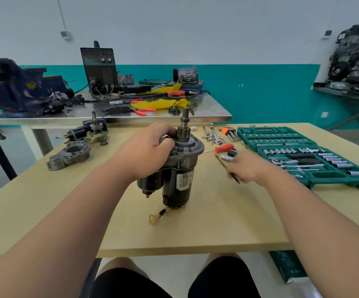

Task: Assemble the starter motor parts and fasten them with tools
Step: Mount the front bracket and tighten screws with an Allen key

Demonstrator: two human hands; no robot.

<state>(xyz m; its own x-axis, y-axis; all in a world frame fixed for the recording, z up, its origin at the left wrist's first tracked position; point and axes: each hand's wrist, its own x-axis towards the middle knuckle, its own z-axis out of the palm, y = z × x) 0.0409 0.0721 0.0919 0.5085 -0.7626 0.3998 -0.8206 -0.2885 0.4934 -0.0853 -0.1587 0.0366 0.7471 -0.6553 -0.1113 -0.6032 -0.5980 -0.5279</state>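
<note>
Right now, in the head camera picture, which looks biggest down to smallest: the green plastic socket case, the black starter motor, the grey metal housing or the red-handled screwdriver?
Largest to smallest, as they look:
1. the green plastic socket case, lying open
2. the black starter motor, standing upright
3. the grey metal housing
4. the red-handled screwdriver, thin and short

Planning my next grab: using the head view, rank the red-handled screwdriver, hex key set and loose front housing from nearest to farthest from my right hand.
1. red-handled screwdriver, just beyond the right hand.
2. hex key set, farther back.
3. front housing, far off left.
</note>
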